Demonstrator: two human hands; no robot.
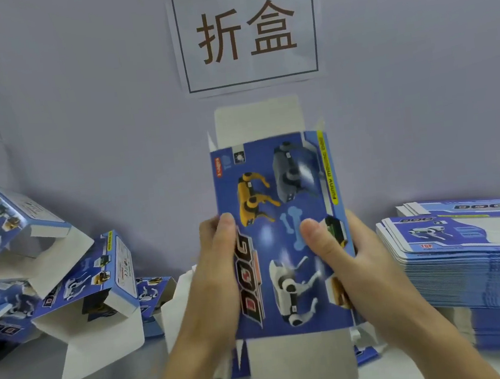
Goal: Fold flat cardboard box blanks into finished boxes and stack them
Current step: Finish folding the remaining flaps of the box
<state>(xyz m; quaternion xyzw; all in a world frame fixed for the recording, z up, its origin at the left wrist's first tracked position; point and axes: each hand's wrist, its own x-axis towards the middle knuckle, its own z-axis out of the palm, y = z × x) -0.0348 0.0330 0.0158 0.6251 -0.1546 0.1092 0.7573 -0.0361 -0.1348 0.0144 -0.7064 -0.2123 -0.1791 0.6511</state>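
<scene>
I hold a blue cardboard box blank (277, 192) upright in front of me, printed with robot dogs and the word DOG. Its white end flaps stick out above and below. My left hand (218, 275) grips its left edge with the thumb on the printed face. On the right edge, my right hand (345, 259) holds it, thumb across the front and fingers behind. The blank looks partly opened into a sleeve, with a narrow side panel showing on the right.
A tall stack of flat blanks (478, 262) lies on the table at the right. Several folded boxes with open flaps (74, 283) lie tumbled at the left. A white sign with two characters (246, 29) hangs on the grey wall behind.
</scene>
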